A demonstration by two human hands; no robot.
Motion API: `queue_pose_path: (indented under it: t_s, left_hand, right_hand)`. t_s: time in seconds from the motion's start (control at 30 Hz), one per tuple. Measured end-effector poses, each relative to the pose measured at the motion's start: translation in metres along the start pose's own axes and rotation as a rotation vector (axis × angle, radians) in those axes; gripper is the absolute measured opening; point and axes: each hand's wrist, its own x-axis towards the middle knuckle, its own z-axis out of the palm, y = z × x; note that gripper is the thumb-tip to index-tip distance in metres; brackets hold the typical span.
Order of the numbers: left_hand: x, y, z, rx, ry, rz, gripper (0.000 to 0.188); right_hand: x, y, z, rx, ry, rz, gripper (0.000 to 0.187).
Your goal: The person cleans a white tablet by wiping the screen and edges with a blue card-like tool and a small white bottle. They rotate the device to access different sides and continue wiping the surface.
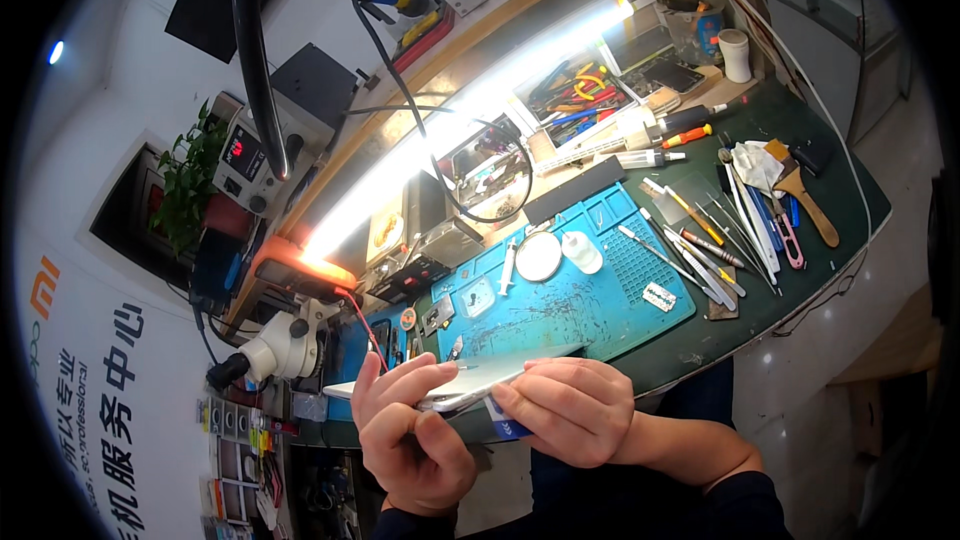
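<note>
A thin, pale, tablet-like device [492, 370] is tilted nearly edge-on over the near edge of the work mat. My left hand [415, 435] is at its left part, fingers bent around the near edge and the thumb lower down. At the device's right part, my right hand [572, 410] is closed, thumb and fingers pinching a small blue card [508, 424] against the near edge. Most of the card is hidden by the fingers. How far it reaches into the edge does not show. The underside of the device is out of sight.
On the blue mat [625, 325] are a white bottle [581, 252], a round dish [539, 256], a syringe [508, 267] and a razor blade [659, 296]. Tweezers and brushes [745, 215] lie right. A microscope [275, 350] stands left; a lamp tube [450, 130] crosses behind.
</note>
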Motion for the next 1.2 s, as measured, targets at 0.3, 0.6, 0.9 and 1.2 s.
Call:
queue_pose_path:
  t_s: [0.3,0.6,0.9,1.2]
  left_hand:
    - [0.0,0.0,0.0,0.006,-0.005,0.005,0.015]
    - [-0.002,-0.001,-0.002,0.009,-0.018,0.022,0.016]
    - [-0.001,0.001,-0.006,-0.016,-0.031,0.015,0.018]
    - [-0.002,0.001,-0.005,-0.006,-0.026,0.024,0.016]
  right_hand:
    - [0.001,0.003,0.001,0.017,0.006,-0.031,0.025]
    - [-0.002,0.008,0.0,0.019,-0.017,-0.064,0.027]
    - [0.006,-0.002,-0.005,0.095,0.011,-0.119,0.023]
    - [-0.017,0.008,-0.008,0.028,-0.03,-0.007,0.032]
